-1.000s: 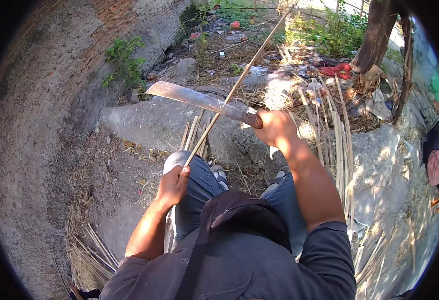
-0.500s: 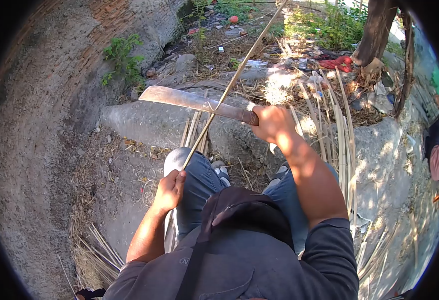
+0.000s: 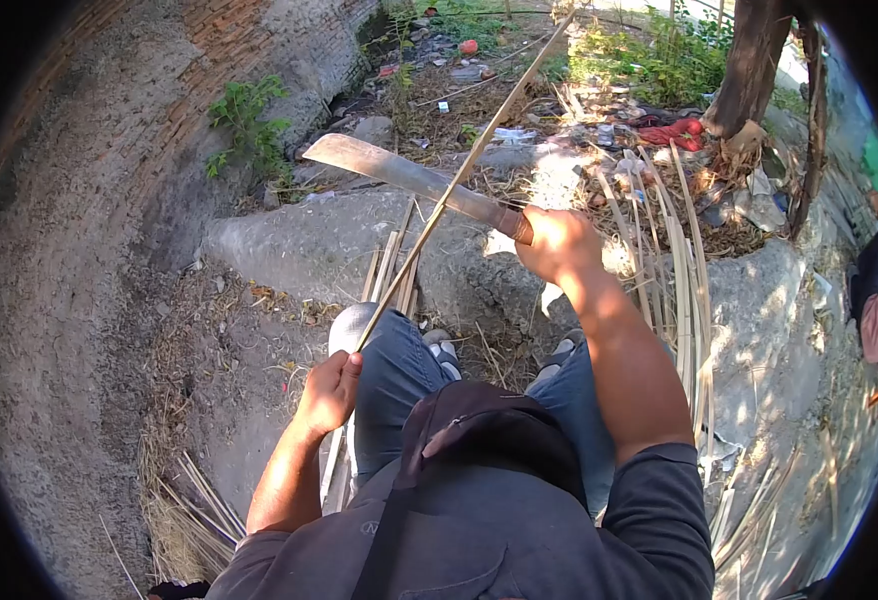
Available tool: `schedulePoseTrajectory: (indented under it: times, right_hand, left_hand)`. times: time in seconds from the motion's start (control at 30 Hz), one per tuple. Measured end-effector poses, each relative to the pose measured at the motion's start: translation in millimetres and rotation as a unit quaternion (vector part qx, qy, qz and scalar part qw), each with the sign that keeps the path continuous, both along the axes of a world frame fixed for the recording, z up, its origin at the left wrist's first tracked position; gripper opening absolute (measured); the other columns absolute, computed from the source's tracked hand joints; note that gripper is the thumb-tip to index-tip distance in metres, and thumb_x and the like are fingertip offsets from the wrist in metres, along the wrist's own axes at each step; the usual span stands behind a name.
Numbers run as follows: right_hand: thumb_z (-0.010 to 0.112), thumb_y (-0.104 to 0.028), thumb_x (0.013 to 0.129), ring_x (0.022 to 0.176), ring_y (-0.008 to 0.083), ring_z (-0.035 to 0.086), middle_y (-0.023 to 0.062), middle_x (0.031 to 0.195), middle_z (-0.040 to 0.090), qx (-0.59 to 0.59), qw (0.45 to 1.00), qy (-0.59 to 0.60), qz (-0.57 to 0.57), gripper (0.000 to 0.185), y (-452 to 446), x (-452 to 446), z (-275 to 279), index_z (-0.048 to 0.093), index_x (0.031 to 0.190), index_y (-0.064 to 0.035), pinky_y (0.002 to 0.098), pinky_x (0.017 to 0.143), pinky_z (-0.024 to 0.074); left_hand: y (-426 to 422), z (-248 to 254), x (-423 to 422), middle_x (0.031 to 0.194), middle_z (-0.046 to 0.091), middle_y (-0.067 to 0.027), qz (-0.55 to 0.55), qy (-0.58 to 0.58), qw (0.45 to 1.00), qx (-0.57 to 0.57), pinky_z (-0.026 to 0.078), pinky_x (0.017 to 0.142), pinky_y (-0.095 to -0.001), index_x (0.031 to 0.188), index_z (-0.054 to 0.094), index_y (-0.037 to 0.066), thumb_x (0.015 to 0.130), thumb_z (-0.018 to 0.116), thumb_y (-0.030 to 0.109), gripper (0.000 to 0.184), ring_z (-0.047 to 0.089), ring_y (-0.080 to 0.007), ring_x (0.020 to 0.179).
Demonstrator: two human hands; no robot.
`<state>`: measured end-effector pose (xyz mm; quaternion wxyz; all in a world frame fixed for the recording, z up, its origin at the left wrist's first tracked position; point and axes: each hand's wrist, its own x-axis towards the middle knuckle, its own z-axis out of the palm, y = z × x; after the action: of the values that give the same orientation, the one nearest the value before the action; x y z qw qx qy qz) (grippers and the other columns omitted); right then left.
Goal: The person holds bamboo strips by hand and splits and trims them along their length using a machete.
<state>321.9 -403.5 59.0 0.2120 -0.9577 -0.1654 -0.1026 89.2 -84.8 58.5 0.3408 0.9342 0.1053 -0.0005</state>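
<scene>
My left hand (image 3: 329, 391) is closed round the lower end of a long, thin strip (image 3: 421, 243), beside my left knee. The strip slants up and away to the right. Wrapped round the brown handle of a machete (image 3: 399, 174) is my right hand (image 3: 561, 245), in front of my right knee. The wide blade points left and crosses the strip near the handle, with the strip passing over it in view. The palm sides of both hands are hidden.
Bundles of strips (image 3: 681, 290) lean on a stone ledge (image 3: 299, 240) ahead and to the right. More strips (image 3: 204, 505) lie at the lower left. A rough wall (image 3: 69, 250) rises on the left, and a tree trunk (image 3: 752, 70) stands at the back right.
The machete's tip has risen and its handle has shifted slightly right with my right hand. My left hand has moved a little down and left with the strip's lower end.
</scene>
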Motion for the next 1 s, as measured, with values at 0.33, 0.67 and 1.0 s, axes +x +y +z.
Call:
schedulePoseTrajectory:
  times: [0.33, 0.67, 1.0]
  right_hand:
    - [0.07, -0.03, 0.082, 0.093, 0.0368, 0.072, 0.0127, 0.094, 0.074, 0.032, 0.982, 0.183, 0.024, 0.021, 1, -5, 8, 0.069, 0.096, -0.0151, 0.0486, 0.087, 0.0556]
    - [0.075, -0.025, 0.076, 0.071, 0.0292, 0.072, 0.0083, 0.073, 0.071, -0.113, 0.964, -0.145, 0.194, 0.018, 18, -28, -1, 0.068, 0.089, -0.0145, 0.0429, 0.077, 0.0529]
    - [0.07, -0.03, 0.081, 0.083, 0.0349, 0.072, 0.0163, 0.084, 0.073, -0.053, 0.999, 0.008, 0.008, 0.018, -6, 8, -7, 0.071, 0.09, -0.0152, 0.0481, 0.078, 0.0574]
  left_hand:
    - [-1, 0, -10, 0.069, 0.057, -0.0206, 0.005, 0.02, 1.0, 0.013, 0.047, 0.066, -0.0442, 0.089, 0.056, -0.001, 0.11, 0.046, 0.041, 0.049, 0.058, -0.0326, 0.065]
    - [-16, 6, 4, 0.065, 0.056, -0.0215, -0.033, -0.005, 0.999, 0.031, 0.046, 0.061, -0.0458, 0.086, 0.056, -0.001, 0.109, 0.048, 0.042, 0.049, 0.057, -0.0383, 0.06]
    - [14, -10, -16, 0.076, 0.064, -0.0249, -0.055, 0.023, 0.997, 0.054, 0.051, 0.069, -0.0484, 0.091, 0.061, -0.001, 0.108, 0.047, 0.046, 0.052, 0.066, -0.0462, 0.076]
